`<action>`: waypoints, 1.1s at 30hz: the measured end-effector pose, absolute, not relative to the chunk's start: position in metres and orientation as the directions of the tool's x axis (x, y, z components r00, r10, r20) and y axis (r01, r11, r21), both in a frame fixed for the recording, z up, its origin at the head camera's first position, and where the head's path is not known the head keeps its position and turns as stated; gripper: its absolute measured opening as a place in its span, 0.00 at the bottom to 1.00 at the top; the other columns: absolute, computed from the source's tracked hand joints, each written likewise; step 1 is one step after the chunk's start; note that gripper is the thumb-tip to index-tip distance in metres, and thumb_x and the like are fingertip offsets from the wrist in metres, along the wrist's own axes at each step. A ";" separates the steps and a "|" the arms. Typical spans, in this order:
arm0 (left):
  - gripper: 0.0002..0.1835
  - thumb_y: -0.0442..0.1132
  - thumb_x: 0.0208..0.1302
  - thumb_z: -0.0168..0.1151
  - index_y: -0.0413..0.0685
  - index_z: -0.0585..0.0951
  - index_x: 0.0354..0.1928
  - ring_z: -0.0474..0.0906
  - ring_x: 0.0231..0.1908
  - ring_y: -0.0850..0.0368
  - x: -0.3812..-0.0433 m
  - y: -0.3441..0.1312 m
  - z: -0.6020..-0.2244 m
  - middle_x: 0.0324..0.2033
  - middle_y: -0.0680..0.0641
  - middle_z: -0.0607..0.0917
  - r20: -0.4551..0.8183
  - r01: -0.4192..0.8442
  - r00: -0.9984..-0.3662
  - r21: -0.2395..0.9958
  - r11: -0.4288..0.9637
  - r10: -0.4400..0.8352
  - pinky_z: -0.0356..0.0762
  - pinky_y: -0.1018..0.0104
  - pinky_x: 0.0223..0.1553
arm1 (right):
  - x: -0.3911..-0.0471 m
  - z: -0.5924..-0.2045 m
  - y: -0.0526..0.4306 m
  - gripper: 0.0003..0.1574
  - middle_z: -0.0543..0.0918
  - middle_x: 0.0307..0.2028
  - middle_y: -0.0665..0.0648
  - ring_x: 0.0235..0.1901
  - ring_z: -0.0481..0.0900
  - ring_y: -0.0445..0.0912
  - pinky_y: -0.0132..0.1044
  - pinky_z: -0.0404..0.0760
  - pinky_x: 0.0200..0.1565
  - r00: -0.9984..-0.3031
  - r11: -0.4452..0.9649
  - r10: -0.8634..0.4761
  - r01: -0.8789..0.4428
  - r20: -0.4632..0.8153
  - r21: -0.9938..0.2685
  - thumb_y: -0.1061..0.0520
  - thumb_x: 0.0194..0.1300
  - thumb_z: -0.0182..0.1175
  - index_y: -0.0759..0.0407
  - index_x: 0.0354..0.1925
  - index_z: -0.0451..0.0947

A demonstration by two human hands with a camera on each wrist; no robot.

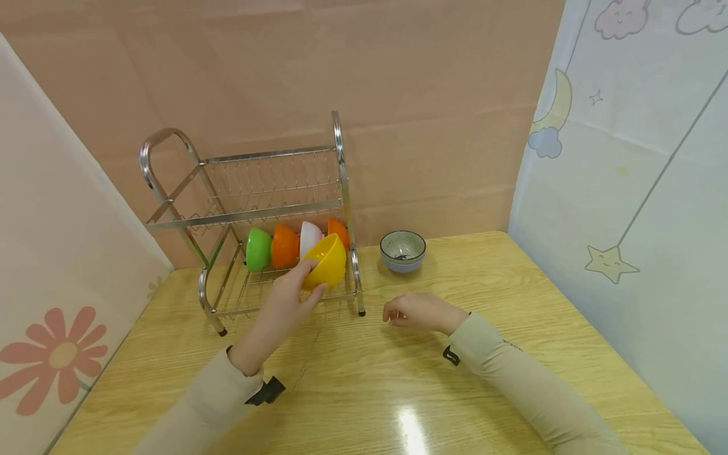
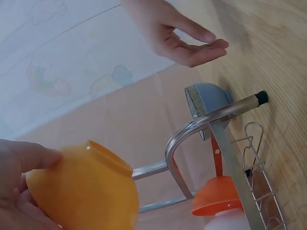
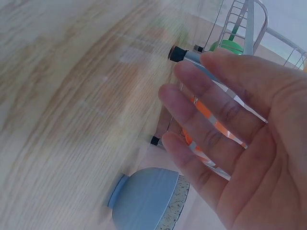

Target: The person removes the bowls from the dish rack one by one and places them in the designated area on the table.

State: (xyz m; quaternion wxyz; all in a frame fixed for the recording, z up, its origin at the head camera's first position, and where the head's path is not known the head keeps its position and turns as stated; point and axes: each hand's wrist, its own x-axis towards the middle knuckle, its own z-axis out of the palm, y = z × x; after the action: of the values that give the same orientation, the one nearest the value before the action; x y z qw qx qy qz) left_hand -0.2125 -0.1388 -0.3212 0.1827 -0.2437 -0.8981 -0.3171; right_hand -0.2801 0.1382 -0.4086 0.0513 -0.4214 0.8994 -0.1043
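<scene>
My left hand [image 1: 292, 297] grips a yellow bowl [image 1: 331, 262] by its edge, thumb on one side and fingers on the other. In the head view the bowl is tilted and overlaps the front of the metal dish rack [image 1: 264, 208]. On the rack's lower tier a green bowl [image 1: 258, 249], an orange bowl [image 1: 285, 246], a white bowl [image 1: 310, 238] and another orange bowl [image 1: 338, 231] stand on their sides in a row. My right hand [image 1: 421, 311] hovers over the table with relaxed fingers, holding nothing. Nearest to it is a blue-grey bowl [image 1: 403, 251] with a speckled inside.
The rack's upper tier [image 1: 273, 183] has wire slots. The wooden table [image 1: 364, 404] meets a pinkish back wall cloth [image 1: 432, 126]. Patterned cloths hang at both sides, with a flower [image 1: 62, 355] on the left and a star [image 1: 612, 263] on the right.
</scene>
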 end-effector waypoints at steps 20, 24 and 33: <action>0.13 0.35 0.53 0.74 0.49 0.82 0.40 0.83 0.37 0.60 -0.217 -0.123 -0.352 0.36 0.55 0.88 0.619 0.779 -0.273 -0.307 0.547 0.736 0.79 0.67 0.46 | -0.281 -0.402 0.141 0.06 0.86 0.37 0.46 0.34 0.81 0.37 0.31 0.81 0.38 -0.621 0.594 -0.783 -0.764 0.037 -0.251 0.58 0.66 0.62 0.54 0.42 0.83; 0.13 0.38 0.52 0.74 0.51 0.83 0.40 0.83 0.40 0.62 -0.218 -0.122 -0.357 0.38 0.56 0.88 0.581 0.800 -0.240 -0.335 0.497 0.778 0.79 0.68 0.49 | -0.282 -0.403 0.141 0.06 0.86 0.36 0.45 0.34 0.81 0.36 0.31 0.81 0.39 -0.629 0.601 -0.776 -0.758 0.042 -0.255 0.57 0.66 0.62 0.53 0.42 0.83; 0.12 0.38 0.52 0.74 0.51 0.84 0.39 0.83 0.37 0.62 -0.222 -0.119 -0.368 0.34 0.56 0.88 0.560 0.820 -0.168 -0.377 0.430 0.812 0.79 0.68 0.47 | -0.282 -0.405 0.142 0.05 0.85 0.34 0.47 0.34 0.83 0.40 0.31 0.82 0.38 -0.664 0.634 -0.746 -0.731 0.049 -0.253 0.57 0.65 0.64 0.52 0.40 0.80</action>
State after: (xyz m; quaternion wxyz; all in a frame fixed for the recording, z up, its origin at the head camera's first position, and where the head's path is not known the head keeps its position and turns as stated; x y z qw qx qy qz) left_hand -0.2218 -0.1189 -0.3680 0.3619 -0.5340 -0.7641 -0.0061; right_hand -0.2817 0.1418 -0.4048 0.0302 -0.4087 0.9033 -0.1265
